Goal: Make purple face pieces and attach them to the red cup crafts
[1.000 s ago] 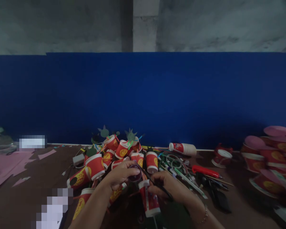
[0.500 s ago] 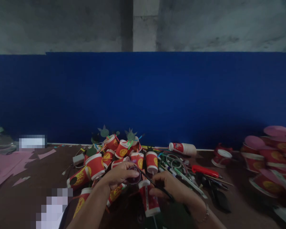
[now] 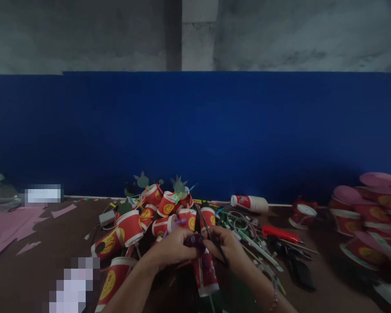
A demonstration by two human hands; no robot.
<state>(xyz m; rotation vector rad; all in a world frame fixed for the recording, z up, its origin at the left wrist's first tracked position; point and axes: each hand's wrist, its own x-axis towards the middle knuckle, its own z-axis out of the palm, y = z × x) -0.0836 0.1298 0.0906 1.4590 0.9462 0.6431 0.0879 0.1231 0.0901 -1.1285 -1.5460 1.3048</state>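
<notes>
My left hand [image 3: 177,248] pinches a dark purple round piece [image 3: 195,244] between thumb and fingers; small marks show on its face. Close beside it, my right hand [image 3: 226,245] grips a long, thin dark tool [image 3: 202,219] that slants up to the left; its exact kind is unclear. The right fingertips are close to the purple piece, and I cannot tell whether they touch it. Below both hands a red paper cup [image 3: 207,276] leans, with a pale straw at its lower end.
Red paper cups [image 3: 129,227] with straws and green cutouts are heaped behind my hands. Farther right lie stacked cups [image 3: 249,203], a red tool [image 3: 282,234] and cables. Pink sheets [image 3: 13,230] cover the left side; pink-topped cups [image 3: 368,217] stand far right. A blue panel rises behind.
My left hand has moved right and slightly down with the round piece, now in front of the cup. The dark tool has turned steeper in my right hand.
</notes>
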